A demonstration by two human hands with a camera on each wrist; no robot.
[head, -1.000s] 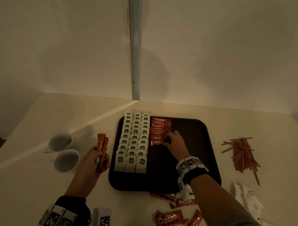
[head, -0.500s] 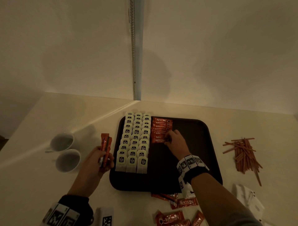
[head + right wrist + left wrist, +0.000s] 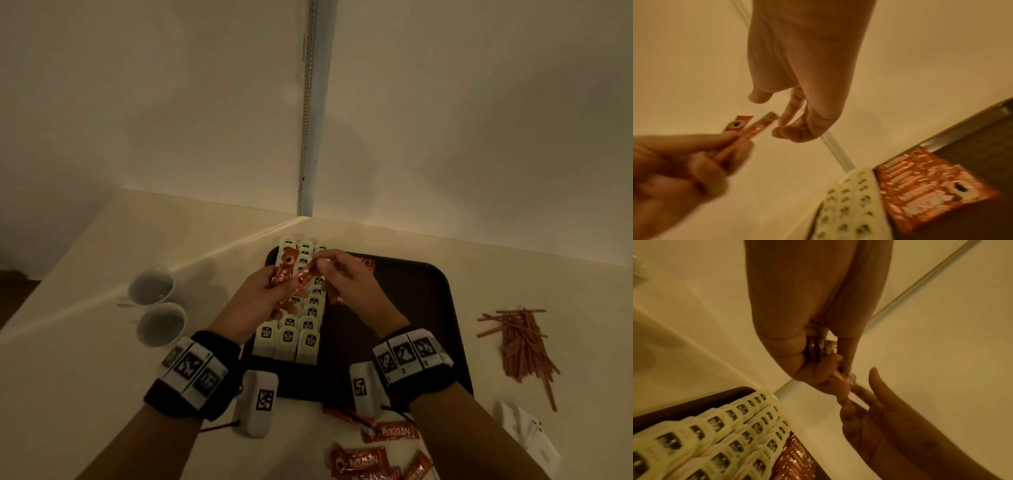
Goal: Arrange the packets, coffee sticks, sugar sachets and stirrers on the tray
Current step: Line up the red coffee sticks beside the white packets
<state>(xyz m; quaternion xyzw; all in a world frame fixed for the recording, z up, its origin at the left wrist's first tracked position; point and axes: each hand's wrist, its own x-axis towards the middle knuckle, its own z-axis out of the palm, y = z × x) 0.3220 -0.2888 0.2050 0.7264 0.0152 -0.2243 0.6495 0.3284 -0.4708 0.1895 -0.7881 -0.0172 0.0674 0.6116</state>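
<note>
Cream walls meet in a corner above a pale table (image 3: 85, 342), and a dark tray (image 3: 428, 308) sits in the middle of the head view. Three tidy columns of white packets (image 3: 291, 337) fill the tray's left part, and beside them lies the row of red coffee sticks (image 3: 931, 191), partly hidden by the hands in the head view. A second ago the right hand (image 3: 346, 284) was down on that row, settling a stick, while the left hand (image 3: 253, 301) waited over the table to the left of the tray with its spare sticks; now both hands have come together above the packets. The left hand grips a small bundle of held sticks (image 3: 291, 277) (at least two, fanned apart at the top), and the right hand's thumb and fingers close toward the tip of one; the right wrist view shows a sliver of gap, so it seems not yet to be grasping anything. My reading is that one stick has just been laid and the next is being drawn out. More loose sticks (image 3: 376, 459) lie at the lower middle of the head view, the stirrers (image 3: 524, 342) at right and the white sugar sachets (image 3: 527, 435) at lower right, all off the tray, so much is left.
</note>
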